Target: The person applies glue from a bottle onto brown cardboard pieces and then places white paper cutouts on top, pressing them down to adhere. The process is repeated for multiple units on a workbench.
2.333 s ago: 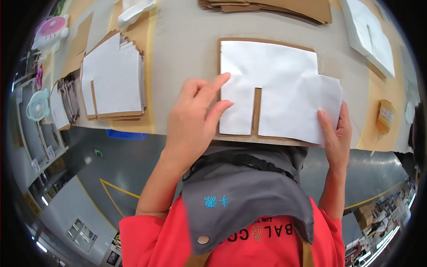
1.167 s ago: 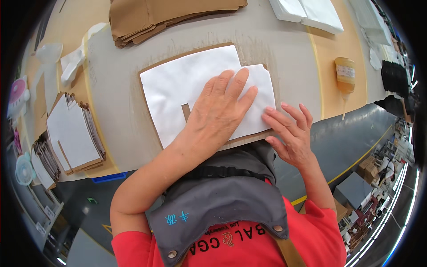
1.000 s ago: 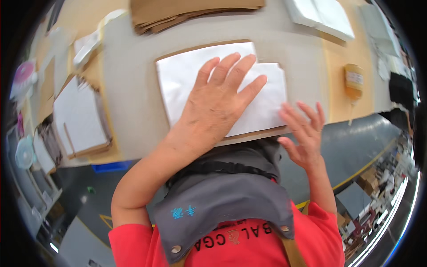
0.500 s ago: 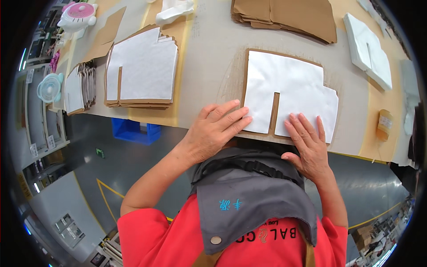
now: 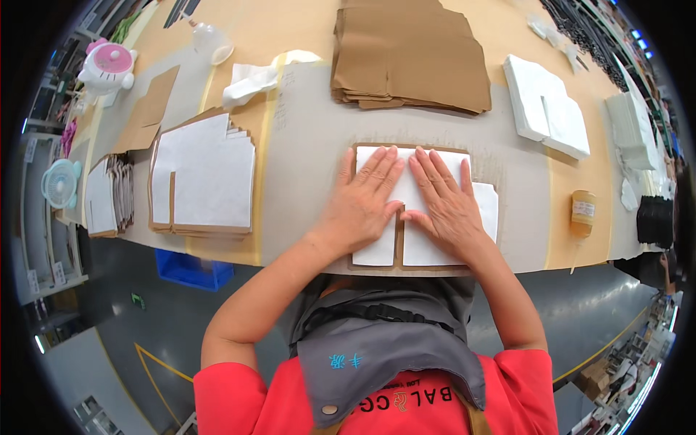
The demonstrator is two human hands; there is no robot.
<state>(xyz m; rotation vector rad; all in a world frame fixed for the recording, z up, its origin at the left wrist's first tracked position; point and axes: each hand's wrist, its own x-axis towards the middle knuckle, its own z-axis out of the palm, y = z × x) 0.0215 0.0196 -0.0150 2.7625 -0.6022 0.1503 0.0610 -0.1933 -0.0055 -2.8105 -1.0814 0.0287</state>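
A white cut sheet (image 5: 487,210) with a narrow slot lies on a slightly larger brown piece (image 5: 399,243) at the table's front edge. The brown shows round its border and through the slot. Both my hands press flat on the sheet, fingers pointing away from me. My left hand (image 5: 365,199) covers its left part, and my right hand (image 5: 446,203) rests to the right of the slot. The fingers are stretched out and hold nothing; my two thumbs come close together above the slot.
Brown cut pieces (image 5: 409,61) are stacked beyond my hands. A pile of white-topped pieces (image 5: 206,170) lies left, beside an upright bundle (image 5: 109,196). White sheets (image 5: 544,105) are stacked right, near an amber glue bottle (image 5: 582,210). A blue crate (image 5: 194,268) stands below the table edge.
Both hands have slid away from me, from the sheet's near part to its far part, and come closer together. The view has shifted, showing more of the table's far side.
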